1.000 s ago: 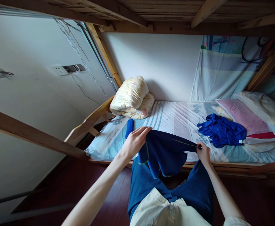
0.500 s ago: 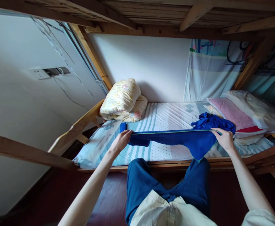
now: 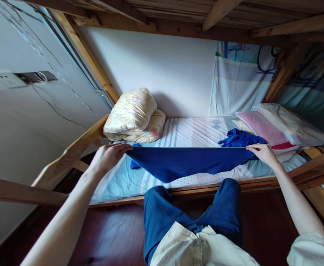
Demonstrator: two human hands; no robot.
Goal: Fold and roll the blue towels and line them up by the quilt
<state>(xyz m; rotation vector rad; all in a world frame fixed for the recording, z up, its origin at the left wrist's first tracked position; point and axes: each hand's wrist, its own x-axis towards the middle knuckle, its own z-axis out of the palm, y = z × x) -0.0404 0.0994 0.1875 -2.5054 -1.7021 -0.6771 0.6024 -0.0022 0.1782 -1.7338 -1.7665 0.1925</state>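
Observation:
A dark blue garment (image 3: pixel 186 162) hangs stretched flat between my two hands, above the front of a striped mattress (image 3: pixel 195 133). My left hand (image 3: pixel 108 157) pinches its left end and my right hand (image 3: pixel 263 153) pinches its right end, both closed on the cloth. The top edge is taut and the middle sags downward. A small blue piece (image 3: pixel 134 164) lies on the mattress under my left hand. A second, crumpled bright blue garment (image 3: pixel 238 138) lies on the mattress just behind my right hand.
A folded yellow quilt (image 3: pixel 132 116) sits at the mattress's left end; pink and white pillows (image 3: pixel 273 125) lie at the right. Wooden bunk rails (image 3: pixel 70 151) frame the bed, with slats overhead. A wall socket with cable (image 3: pixel 26 77) is left. My blue-trousered legs (image 3: pixel 192 218) stand close to the bed frame.
My hands have moved far apart, spreading the bunched dark blue garment into a taut flat band; the view has shifted slightly right.

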